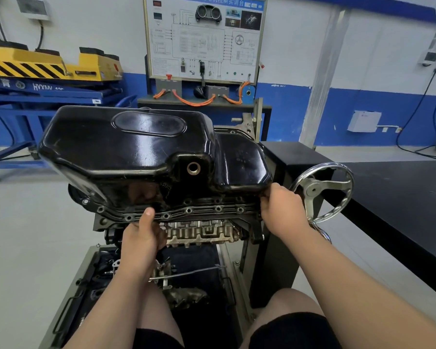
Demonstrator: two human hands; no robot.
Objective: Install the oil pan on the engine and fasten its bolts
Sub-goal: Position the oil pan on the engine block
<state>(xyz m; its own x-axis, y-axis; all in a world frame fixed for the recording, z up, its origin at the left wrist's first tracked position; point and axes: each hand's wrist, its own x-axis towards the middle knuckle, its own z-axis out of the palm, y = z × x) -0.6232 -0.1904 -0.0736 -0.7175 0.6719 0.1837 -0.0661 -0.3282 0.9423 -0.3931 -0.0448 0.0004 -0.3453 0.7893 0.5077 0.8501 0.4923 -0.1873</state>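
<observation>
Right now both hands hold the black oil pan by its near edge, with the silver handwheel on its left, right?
Not quite. The head view shows the silver handwheel to the right of the oil pan, beside the right hand. It and the left hand do hold the pan's near edge.

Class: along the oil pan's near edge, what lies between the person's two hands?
In the head view, the oil pan flange with a row of bolt holes spans left hand to right hand.

Glossy black metal oil pan; shiny chromed handwheel.
</observation>
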